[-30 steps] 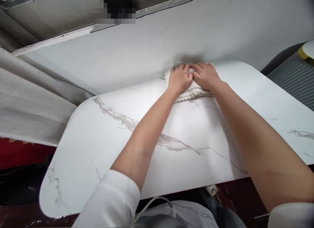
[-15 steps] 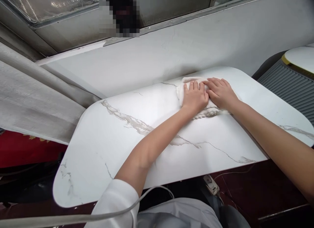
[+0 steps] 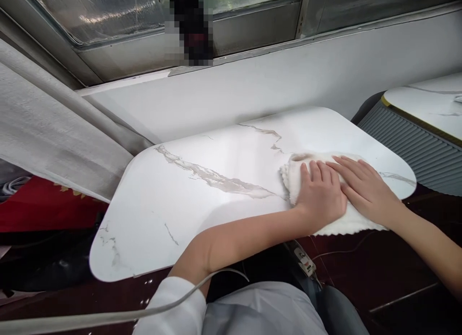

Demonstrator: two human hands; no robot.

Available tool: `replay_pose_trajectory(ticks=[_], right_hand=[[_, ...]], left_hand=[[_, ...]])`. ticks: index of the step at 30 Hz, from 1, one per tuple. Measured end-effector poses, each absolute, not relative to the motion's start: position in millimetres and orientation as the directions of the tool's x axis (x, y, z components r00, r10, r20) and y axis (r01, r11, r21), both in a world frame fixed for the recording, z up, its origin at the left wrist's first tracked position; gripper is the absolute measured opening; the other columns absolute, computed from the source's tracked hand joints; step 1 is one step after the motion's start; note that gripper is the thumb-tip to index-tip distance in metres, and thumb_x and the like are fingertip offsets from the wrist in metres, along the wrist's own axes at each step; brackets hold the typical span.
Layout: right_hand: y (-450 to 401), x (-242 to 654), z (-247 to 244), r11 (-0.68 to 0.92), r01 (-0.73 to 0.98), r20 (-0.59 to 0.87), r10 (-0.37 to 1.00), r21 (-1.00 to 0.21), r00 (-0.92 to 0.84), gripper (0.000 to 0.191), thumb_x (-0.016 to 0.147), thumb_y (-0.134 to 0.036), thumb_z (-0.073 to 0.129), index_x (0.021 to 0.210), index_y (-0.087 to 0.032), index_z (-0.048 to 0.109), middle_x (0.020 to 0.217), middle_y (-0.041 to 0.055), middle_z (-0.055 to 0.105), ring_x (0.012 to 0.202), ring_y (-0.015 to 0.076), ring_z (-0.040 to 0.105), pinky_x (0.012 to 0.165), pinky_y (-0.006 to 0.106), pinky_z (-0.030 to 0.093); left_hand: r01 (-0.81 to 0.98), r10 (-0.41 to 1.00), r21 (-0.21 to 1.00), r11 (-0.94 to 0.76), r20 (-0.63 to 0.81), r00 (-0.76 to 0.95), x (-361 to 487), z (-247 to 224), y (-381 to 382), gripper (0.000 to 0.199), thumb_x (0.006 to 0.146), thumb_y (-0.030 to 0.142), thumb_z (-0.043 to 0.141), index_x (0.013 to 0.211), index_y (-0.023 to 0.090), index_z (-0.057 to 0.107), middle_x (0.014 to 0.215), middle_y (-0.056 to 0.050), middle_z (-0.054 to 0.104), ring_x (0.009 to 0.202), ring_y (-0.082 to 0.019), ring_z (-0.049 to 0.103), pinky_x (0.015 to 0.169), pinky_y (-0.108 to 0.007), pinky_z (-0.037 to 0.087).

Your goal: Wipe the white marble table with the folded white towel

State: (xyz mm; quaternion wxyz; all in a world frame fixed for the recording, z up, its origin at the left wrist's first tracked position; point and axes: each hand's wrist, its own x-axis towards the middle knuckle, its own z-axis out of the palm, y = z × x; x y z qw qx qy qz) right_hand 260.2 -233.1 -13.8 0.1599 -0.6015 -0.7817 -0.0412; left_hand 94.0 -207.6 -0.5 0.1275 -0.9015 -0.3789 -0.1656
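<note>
A white cloth (image 3: 293,175) lies on the white marble-patterned table (image 3: 202,200), near its front right edge, with a scalloped hem hanging over the edge. My left hand (image 3: 320,195) presses flat on the cloth, fingers together and pointing away from me. My right hand (image 3: 364,186) lies flat on the cloth just to the right, touching the left hand. Both palms cover most of the cloth.
A white wall and a window frame (image 3: 252,32) run behind the table. A grey curtain (image 3: 54,133) hangs at the left. A grey ribbed seat back (image 3: 415,142) and another marble table (image 3: 426,104) stand at the right. A cable (image 3: 108,315) crosses my lap.
Both hands have slid the cloth from the far edge by the wall toward me and to the right, to the table's front edge.
</note>
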Motion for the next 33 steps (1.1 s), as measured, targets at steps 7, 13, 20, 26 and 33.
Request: replay_pose_trajectory(ticks=[7,13,20,26,33], right_hand=[[-258,296,-18,0.269,0.954,0.294,0.930,-0.135,-0.220,0.053,0.103,-0.038,0.025,0.155,-0.035,0.029,0.155,0.0092,0.044,0.146,0.0295,0.037,0.119,0.060,0.028],[-241,292,-14,0.189,0.969,0.299,0.945,-0.157,-0.136,0.051,0.099,-0.041,0.025,0.144,-0.030,0.046,0.149,0.0107,0.051,0.143,0.0312,0.042,0.118,0.059,0.030],[-201,280,-3,0.132,0.972,0.300,0.951,-0.195,-0.069,0.049,0.093,-0.038,0.031,0.137,-0.032,0.052,0.142,0.0106,0.058,0.138,0.0317,0.048,0.116,0.056,0.035],[-144,266,0,0.194,0.956,0.313,0.942,-0.219,-0.119,0.048,0.091,-0.034,0.032,0.132,-0.028,0.056,0.139,0.0087,0.060,0.136,0.0309,0.049,0.114,0.057,0.034],[-69,251,-8,0.187,0.967,0.335,0.934,-0.171,-0.121,0.046,0.092,-0.032,0.030,0.130,-0.024,0.056,0.139,0.0101,0.059,0.134,0.0283,0.048,0.113,0.051,0.034]], left_hand=[[0.682,0.606,-0.107,-0.724,0.374,0.702,115,7,-228,0.054,0.100,0.032,0.036,0.141,0.001,0.053,0.145,-0.019,0.056,0.136,-0.035,0.050,0.113,-0.052,0.042],[0.665,0.623,-0.003,-0.746,0.348,0.700,119,7,-209,0.052,0.101,0.032,0.033,0.141,0.003,0.051,0.145,-0.017,0.056,0.137,-0.031,0.048,0.116,-0.049,0.038],[0.673,0.649,0.071,-0.736,0.356,0.673,123,2,-172,0.047,0.101,0.030,0.034,0.138,0.007,0.053,0.142,-0.017,0.057,0.135,-0.029,0.049,0.117,-0.047,0.036],[0.708,0.706,0.145,-0.691,0.344,0.619,115,-2,-120,0.045,0.101,0.027,0.033,0.137,0.009,0.053,0.141,-0.016,0.057,0.134,-0.027,0.048,0.119,-0.046,0.032],[0.729,0.761,0.222,-0.648,0.230,0.606,98,2,-44,0.048,0.100,0.026,0.036,0.145,0.011,0.047,0.151,-0.013,0.049,0.142,-0.025,0.042,0.122,-0.042,0.024]])
